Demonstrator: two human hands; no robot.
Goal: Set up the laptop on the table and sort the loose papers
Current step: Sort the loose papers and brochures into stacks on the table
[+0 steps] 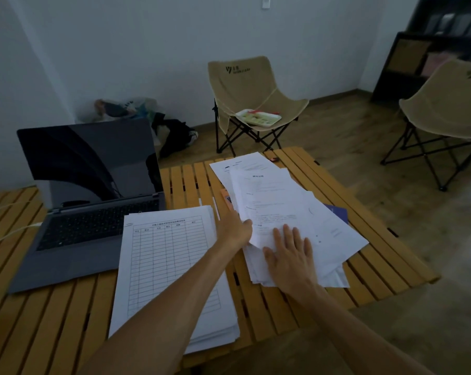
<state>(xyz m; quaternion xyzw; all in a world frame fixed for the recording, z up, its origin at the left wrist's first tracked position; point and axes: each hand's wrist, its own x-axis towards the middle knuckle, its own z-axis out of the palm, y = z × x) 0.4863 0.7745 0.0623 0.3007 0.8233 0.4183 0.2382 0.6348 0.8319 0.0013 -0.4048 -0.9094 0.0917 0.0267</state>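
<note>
An open grey laptop [88, 201] with a dark screen stands at the left of the slatted wooden table [378, 239]. A neat stack of papers [164, 261] with a printed grid on top lies in front of it, partly over its right corner. To the right spreads a loose pile of white sheets [283, 207]. My left hand [233, 230] pinches the left edge of the top sheet of that pile, which is lifted. My right hand [291, 258] presses flat, fingers straight, on the sheets below.
Two beige folding chairs stand beyond the table, one [245, 85] holding a white tray [258, 117], the other [445, 104] at the right. Bags [131, 109] lie by the wall. White cables [9, 234] run to the laptop's left side. A blue booklet [337, 212] peeks from under the sheets.
</note>
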